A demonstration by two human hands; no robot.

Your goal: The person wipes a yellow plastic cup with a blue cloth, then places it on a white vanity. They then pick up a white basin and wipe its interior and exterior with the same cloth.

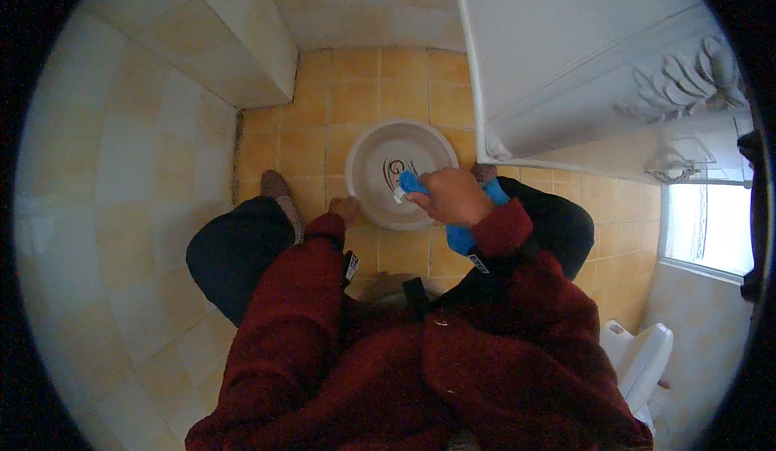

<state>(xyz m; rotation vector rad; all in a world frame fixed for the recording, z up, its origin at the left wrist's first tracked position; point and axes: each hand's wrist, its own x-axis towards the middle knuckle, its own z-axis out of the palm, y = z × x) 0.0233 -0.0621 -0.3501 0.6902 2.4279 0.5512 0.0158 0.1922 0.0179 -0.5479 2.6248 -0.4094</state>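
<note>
A round, pale plastic basin (371, 211) with printed writing on its bottom stands on the tiled floor between my feet. My right hand (453, 195) is closed round a blue thing (410, 182) with a white end, perhaps a brush or cloth, over the basin's right part. What it is exactly cannot be told. More blue material (461, 240) shows below my right wrist. At the basin's lower left rim rests my left hand (345, 210), its fingers partly hidden; whether it grips the rim is unclear.
Yellow floor tiles (353, 96) surround the basin. A tiled wall (121, 166) with a jutting corner rises at left. At upper right stands a large white panel or fixture (564, 39) with a raised leaf pattern. A white toilet (644, 360) is at lower right, near a bright window (706, 230).
</note>
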